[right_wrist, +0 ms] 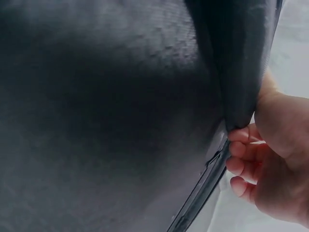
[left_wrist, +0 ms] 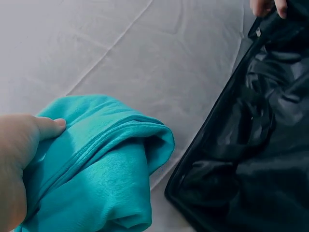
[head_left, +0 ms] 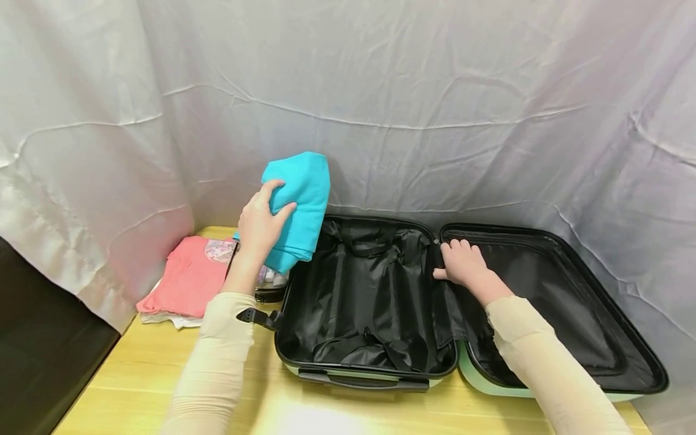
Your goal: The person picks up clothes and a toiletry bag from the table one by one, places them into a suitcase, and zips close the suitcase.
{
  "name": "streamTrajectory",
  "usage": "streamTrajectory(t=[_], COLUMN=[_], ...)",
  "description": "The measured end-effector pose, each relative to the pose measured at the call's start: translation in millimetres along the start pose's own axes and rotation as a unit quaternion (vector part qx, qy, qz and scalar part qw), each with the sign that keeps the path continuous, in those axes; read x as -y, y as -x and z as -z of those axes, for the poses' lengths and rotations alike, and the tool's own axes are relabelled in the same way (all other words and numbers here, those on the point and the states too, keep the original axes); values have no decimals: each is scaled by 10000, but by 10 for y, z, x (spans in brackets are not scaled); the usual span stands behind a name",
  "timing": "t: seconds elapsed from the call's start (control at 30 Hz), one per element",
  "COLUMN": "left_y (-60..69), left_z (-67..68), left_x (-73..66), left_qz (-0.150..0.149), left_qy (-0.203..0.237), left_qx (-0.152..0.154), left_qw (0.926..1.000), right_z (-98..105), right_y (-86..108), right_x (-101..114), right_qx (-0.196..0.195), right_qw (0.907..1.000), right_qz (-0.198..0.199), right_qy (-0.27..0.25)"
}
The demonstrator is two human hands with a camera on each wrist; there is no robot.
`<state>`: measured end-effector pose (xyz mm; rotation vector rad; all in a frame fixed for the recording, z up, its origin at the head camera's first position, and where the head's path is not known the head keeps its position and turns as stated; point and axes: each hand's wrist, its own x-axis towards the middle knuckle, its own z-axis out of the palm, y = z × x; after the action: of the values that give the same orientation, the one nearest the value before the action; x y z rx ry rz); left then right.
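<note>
My left hand [head_left: 258, 225] grips a folded turquoise cloth [head_left: 306, 202] above the left rim of an open suitcase [head_left: 361, 290]. In the left wrist view, the thumb lies over the folded cloth [left_wrist: 101, 164] and the other fingers are mostly hidden. At the hinge side, my right hand [head_left: 462, 263] holds the edge of the black lining [head_left: 448, 311] between the two halves. The right wrist view shows that hand's fingertips [right_wrist: 236, 166] curled at the lining edge, with the thumb mostly hidden behind it. Black lining covers the inside of both suitcase halves.
Left of the suitcase lies a pile of folded clothes with a pink garment [head_left: 190, 278] on top. A clear pouch with small items [head_left: 270, 278] sits partly under the turquoise cloth. The suitcase lid [head_left: 549, 308] lies open at right. A grey curtain [head_left: 380, 109] hangs behind the wooden surface [head_left: 136, 386].
</note>
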<state>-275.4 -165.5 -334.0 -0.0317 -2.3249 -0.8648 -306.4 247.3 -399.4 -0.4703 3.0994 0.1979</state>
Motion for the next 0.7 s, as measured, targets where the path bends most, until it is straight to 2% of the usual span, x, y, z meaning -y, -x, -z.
streamTrajectory(t=[0.23, 0.43, 0.7], left_y=[31, 78, 175], left_z=[-119, -236, -378], left_x=[-130, -234, -321], left_qz=[121, 156, 322], left_qy=[119, 440, 573], left_qx=[55, 98, 194], left_qw=[9998, 9989, 9976], right_z=[38, 52, 55], right_y=[-4, 7, -2], right_x=[21, 6, 9], right_qx=[-15, 1, 87], right_qw=[9999, 9999, 9999], right_qz=[82, 92, 84], right_qy=[101, 65, 48])
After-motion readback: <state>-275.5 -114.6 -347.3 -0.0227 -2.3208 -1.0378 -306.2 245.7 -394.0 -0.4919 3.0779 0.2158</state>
